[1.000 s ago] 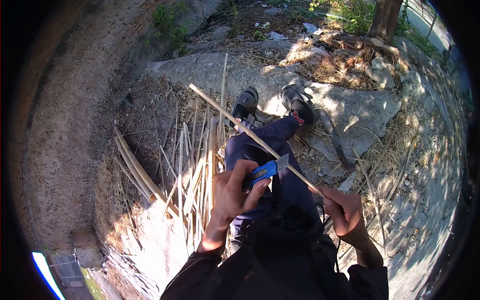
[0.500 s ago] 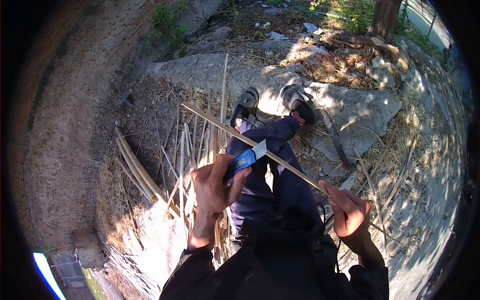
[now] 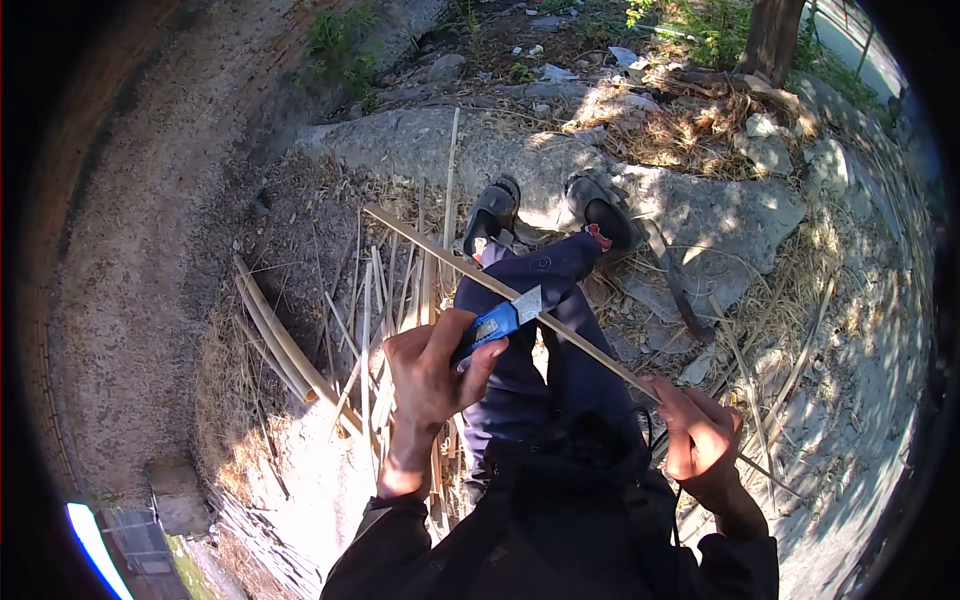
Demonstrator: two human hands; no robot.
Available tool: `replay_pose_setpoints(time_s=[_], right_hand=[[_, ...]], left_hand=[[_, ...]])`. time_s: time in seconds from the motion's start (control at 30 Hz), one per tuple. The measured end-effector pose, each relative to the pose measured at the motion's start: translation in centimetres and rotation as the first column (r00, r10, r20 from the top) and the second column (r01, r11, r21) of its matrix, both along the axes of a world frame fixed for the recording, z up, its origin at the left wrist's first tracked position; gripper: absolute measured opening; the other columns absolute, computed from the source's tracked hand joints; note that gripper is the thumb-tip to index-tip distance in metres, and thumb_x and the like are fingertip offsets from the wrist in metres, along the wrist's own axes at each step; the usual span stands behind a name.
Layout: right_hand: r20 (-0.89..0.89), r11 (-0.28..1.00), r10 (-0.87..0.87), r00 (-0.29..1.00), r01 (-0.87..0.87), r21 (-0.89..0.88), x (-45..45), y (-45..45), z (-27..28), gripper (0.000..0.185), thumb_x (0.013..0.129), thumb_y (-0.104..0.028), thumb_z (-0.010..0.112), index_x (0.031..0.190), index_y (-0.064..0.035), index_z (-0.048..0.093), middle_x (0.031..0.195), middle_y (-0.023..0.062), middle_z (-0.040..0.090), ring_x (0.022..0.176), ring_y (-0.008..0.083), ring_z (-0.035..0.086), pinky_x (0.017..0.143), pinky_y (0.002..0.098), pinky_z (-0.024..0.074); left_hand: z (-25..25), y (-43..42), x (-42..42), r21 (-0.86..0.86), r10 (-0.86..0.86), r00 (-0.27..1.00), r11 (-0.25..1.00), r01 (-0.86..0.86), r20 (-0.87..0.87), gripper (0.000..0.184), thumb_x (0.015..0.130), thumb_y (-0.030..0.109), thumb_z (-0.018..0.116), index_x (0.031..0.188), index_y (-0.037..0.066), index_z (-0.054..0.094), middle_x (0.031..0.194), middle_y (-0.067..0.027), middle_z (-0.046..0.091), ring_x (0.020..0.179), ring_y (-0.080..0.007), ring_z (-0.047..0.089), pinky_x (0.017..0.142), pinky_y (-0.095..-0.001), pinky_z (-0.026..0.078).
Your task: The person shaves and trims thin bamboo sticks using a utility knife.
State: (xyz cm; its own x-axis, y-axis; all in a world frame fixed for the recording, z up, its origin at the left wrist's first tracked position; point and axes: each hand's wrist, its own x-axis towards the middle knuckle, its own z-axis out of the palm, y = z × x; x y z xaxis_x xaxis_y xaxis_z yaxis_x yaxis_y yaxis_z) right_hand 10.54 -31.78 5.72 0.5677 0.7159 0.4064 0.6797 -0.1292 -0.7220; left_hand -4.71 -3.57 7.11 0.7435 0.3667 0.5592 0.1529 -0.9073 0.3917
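Two hands are closed: the left hand (image 3: 432, 368) around a blue cutter (image 3: 492, 327), the right hand (image 3: 698, 430) pinching a thin strip (image 3: 470, 269), which extends forward beyond the left hand. If pressed too strongly, the blade (image 3: 530, 303) could slip along it toward the right hand.

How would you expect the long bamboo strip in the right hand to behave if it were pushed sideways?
The bamboo strip would probably feel light, being slender for its length. It seems fairly stiff, running nearly straight from the right hand to its far tip. However, that slender build suggests it might bend under a firm push.
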Motion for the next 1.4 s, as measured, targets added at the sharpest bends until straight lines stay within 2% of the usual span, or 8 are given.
replay_pose_setpoints(time_s=[0.27, 0.4, 0.53, 0.7, 0.8, 1.0, 1.2, 1.4], right_hand=[[-0.064, 0.997, -0.008, 0.998, 0.003, -0.082, 0.1, -0.7, -0.1, 0.039, 0.091, 0.005, 0.064, 0.126, -0.0074, 0.075, 0.08, 0.0113, 0.073, 0.051, 0.0242, 0.064, 0.047, 0.0345, 0.0493], [-0.118, 0.996, -0.017, 0.993, 0.006, -0.092, 0.0, -1.6, -1.3, 0.041, 0.093, 0.004, 0.064, 0.13, -0.01, 0.074, 0.082, 0.0149, 0.073, 0.064, 0.0304, 0.072, 0.055, 0.0352, 0.0554], [-0.225, 0.974, -0.059, 0.973, 0.006, -0.228, -0.4, -2.4, -1.0, 0.042, 0.094, 0.004, 0.064, 0.132, -0.0124, 0.074, 0.092, 0.0168, 0.076, 0.082, 0.0349, 0.078, 0.067, 0.0352, 0.0604], [-0.159, 0.975, -0.121, 0.98, 0.087, -0.202, 1.0, -0.6, -2.1, 0.046, 0.092, 0.006, 0.066, 0.134, -0.0123, 0.074, 0.071, 0.0124, 0.061, 0.057, 0.0288, 0.061, 0.054, 0.0405, 0.0454], [-0.151, 0.975, -0.123, 0.981, 0.092, -0.202, 1.2, 0.0, -2.5, 0.045, 0.092, 0.006, 0.068, 0.134, -0.0116, 0.074, 0.069, 0.0098, 0.056, 0.055, 0.0239, 0.055, 0.052, 0.0379, 0.0419], [-0.078, 0.988, -0.1, 0.992, 0.09, -0.122, 0.8, 1.5, -2.5, 0.047, 0.092, 0.004, 0.071, 0.136, -0.0123, 0.074, 0.072, 0.0082, 0.053, 0.057, 0.02, 0.052, 0.052, 0.0355, 0.0402], [-0.085, 0.993, -0.061, 0.995, 0.052, -0.101, 0.4, 1.7, -2.0, 0.05, 0.09, 0.008, 0.07, 0.136, -0.0119, 0.074, 0.073, 0.0089, 0.056, 0.059, 0.0195, 0.055, 0.054, 0.0337, 0.0435], [-0.111, 0.996, -0.063, 0.992, 0.057, -0.063, 0.0, 1.2, -0.9, 0.052, 0.087, 0.011, 0.071, 0.133, -0.0103, 0.075, 0.071, 0.0084, 0.06, 0.059, 0.0184, 0.06, 0.055, 0.0314, 0.0474]], left_hand=[[-0.5, 0.7, 0.9, 0.066, 0.023, 1.0, 0.998, -0.024, 0.006, 0.04, 0.1, 0.04, 0.073, 0.085, 0.004, 0.061, 0.056, -0.0066, 0.056, 0.044, -0.0179, 0.057, 0.046, -0.0334, 0.041], [-3.0, 7.7, -0.5, -0.171, 0.401, 0.91, 0.909, -0.381, 0.104, 0.034, 0.102, 0.035, 0.073, 0.093, 0.003, 0.066, 0.058, -0.007, 0.064, 0.045, -0.0201, 0.062, 0.046, -0.0362, 0.046], [-8.6, 15.8, -4.8, 0.209, 0.598, 0.786, 0.758, -0.618, 0.156, 0.052, 0.108, 0.048, 0.059, 0.091, -0.001, 0.066, 0.063, -0.0063, 0.058, 0.054, -0.0151, 0.052, 0.052, -0.0368, 0.043], [-12.1, 13.2, -5.8, -0.659, 0.498, 0.867, 0.649, -0.38, -0.009, 0.047, 0.113, 0.045, 0.053, 0.079, 0.013, 0.048, 0.065, 0.0074, 0.036, 0.055, -0.0053, 0.031, 0.051, -0.028, 0.026], [-11.6, 9.1, -4.9, -0.983, 0.371, 0.924, 0.18, 0.024, 0.09, 0.046, 0.113, 0.051, 0.049, 0.089, 0.013, 0.049, 0.067, 0.0037, 0.041, 0.048, -0.0059, 0.034, 0.042, -0.0248, 0.027], [-7.5, 0.1, -0.7, -0.952, 0.174, 0.951, 0.214, 0.217, 0.256, 0.049, 0.115, 0.052, 0.04, 0.095, 0.008, 0.047, 0.075, -0.0033, 0.051, 0.054, -0.0113, 0.049, 0.048, -0.026, 0.041], [-2.5, -4.1, 0.6, -0.571, -0.133, 0.991, 0.816, 0.089, -0.035, 0.053, 0.11, 0.053, 0.051, 0.09, 0.004, 0.054, 0.059, -0.0049, 0.047, 0.05, -0.0154, 0.048, 0.047, -0.0319, 0.031], [-3.9, -4.4, 1.2, -0.399, -0.09, 0.995, 0.915, 0.063, -0.051, 0.041, 0.103, 0.041, 0.068, 0.091, 0.003, 0.061, 0.054, -0.0071, 0.05, 0.045, -0.0244, 0.054, 0.049, -0.0363, 0.038]])
